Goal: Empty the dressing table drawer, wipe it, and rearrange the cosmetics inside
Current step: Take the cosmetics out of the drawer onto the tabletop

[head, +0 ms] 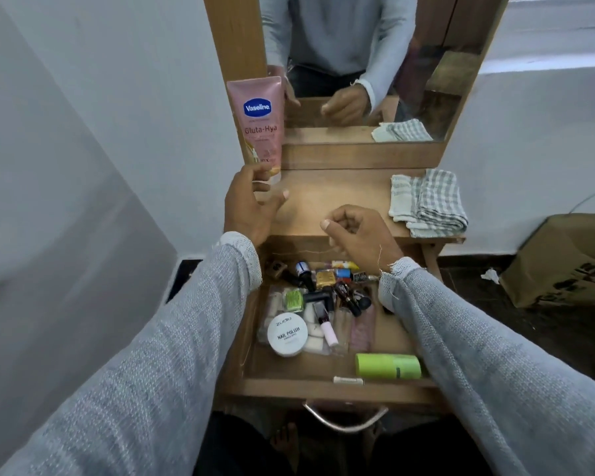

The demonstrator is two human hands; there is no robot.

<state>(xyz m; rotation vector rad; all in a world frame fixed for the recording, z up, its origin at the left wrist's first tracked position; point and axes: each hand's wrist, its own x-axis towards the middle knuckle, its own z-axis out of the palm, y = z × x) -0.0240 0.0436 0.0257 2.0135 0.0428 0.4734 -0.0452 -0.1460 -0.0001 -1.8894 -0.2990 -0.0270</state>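
From the head camera, looking down past two grey knitted sleeves: the drawer (327, 384) of the wooden desk (337, 197) stands pulled out, with a curved metal handle (345, 420) at its front.

The cosmetics lie crowded in the drawer's far and left parts. A round white tub (287, 334) reads "ZUDIO" and "NAIL POLISH"; its smaller print cannot be read. Beside it lies a pale pink nail polish bottle (327, 329) with a dark cap. Behind these are small dark bottles, a gold packet (324, 278) and a green-labelled item (294, 300), their writing too small to read. A lime green tube (387, 366) lies on its side near the drawer's front right corner.

A pink tube (259, 127) stands upright at the desk's back left corner, against the mirror frame. It reads "Vaseline" on a blue badge and "Gluta-Hya" below; the finer text is blurred.

The left hand (251, 204) is at the tube's base with its fingers loosely spread, fingertips touching or just beside the tube; a firm grip cannot be made out. The right hand (359, 235) hovers over the desk's front edge, fingers curled in with nothing held.

A folded green-and-white checked cloth (430, 202) lies on the desk's right side. The mirror (358, 63) reflects the person's torso, hands and the cloth. A brown cardboard box (564, 259) with dark print, unreadable, sits on the floor at right.
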